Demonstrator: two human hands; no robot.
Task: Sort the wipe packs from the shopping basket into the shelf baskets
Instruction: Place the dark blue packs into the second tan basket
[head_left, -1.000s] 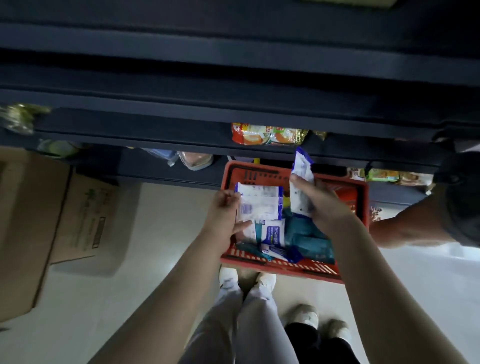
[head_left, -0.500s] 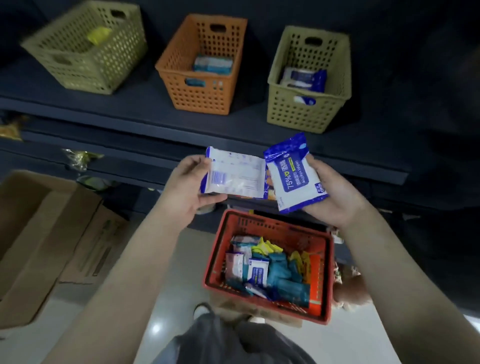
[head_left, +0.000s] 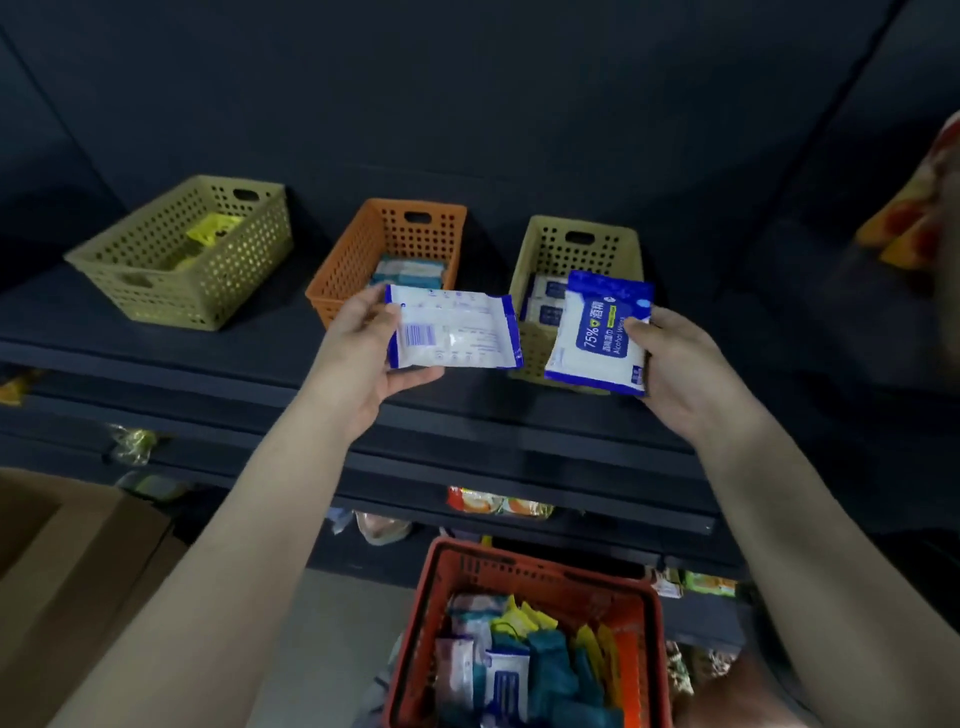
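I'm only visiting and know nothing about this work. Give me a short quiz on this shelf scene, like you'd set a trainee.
1. True or false: the left hand holds a white barcoded wipe pack, the right hand a blue-and-white alcohol wipe pack.
2. Which perforated plastic basket stands in the middle on the dark shelf? A olive, B orange, C tan.
3. Fill in: unsorted packs lie in the ___ plastic shopping basket.
Key: 1 true; 2 B, the orange perforated plastic basket; 3 red.
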